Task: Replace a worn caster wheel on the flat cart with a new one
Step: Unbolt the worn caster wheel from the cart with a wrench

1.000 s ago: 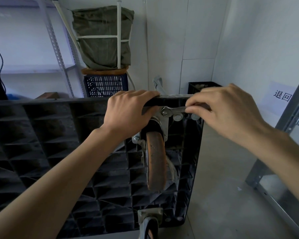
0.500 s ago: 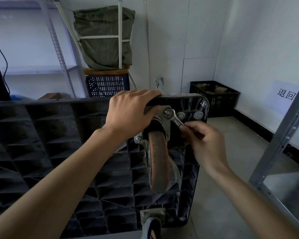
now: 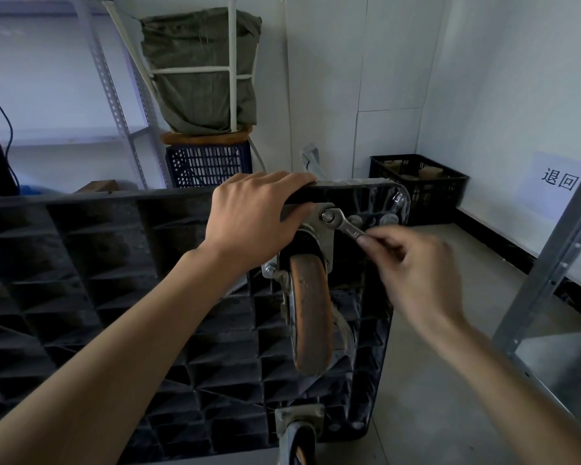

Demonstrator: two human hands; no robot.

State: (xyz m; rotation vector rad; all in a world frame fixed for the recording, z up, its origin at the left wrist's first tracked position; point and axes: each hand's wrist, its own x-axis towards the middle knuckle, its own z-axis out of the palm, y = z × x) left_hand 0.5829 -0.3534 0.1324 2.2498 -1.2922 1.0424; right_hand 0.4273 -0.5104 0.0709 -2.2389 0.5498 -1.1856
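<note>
Your flat cart point(image 3: 98, 263) stands on its side with the ribbed black underside facing you, its top edge running level across the view and its rounded corner at upper right. Your left hand point(image 3: 255, 216) is draped over that top edge, fingers curled over the rim and the thumb pressing the caster's metal plate point(image 3: 317, 223) just left of the bolt. The worn caster wheel point(image 3: 311, 313), orange-brown and scuffed, hangs edge-on below the plate, still bolted on. Your right hand point(image 3: 413, 273) pinches the tail of a small wrench point(image 3: 344, 226) between thumb and fingertips; the wrench head sits on the nut point(image 3: 327, 216) at the plate's upper right, handle slanting down to the right. That hand is motion-blurred, so the exact finger hold is hard to read. To the right of the cart's edge lies open concrete floor point(image 3: 433, 380), bounded by a grey metal shelf upright point(image 3: 550, 263). A black crate point(image 3: 420, 186) stands in the corner behind. A second caster point(image 3: 297, 437) shows at the bottom edge.
</note>
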